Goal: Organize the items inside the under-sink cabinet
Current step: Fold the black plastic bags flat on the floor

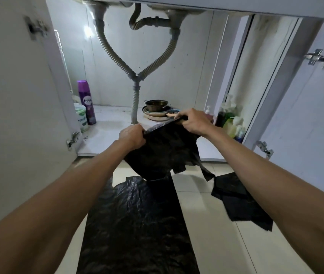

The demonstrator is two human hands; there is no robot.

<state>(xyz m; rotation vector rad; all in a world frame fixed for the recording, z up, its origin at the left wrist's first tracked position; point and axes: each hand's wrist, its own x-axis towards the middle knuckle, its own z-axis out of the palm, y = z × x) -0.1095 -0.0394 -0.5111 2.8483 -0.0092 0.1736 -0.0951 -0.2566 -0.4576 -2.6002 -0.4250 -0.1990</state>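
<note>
A black plastic bag hangs in the air in front of the open under-sink cabinet. My left hand grips its upper left edge and my right hand pinches its upper right edge, stretching the top between them. The bag's handles dangle at its lower right. A larger black bag lies flat on the tiled floor below, and a folded black bag lies to its right.
Inside the cabinet, a purple spray can and a white tub stand at the left, stacked pans behind the grey drain hose, and several bottles at the right. Both cabinet doors stand open.
</note>
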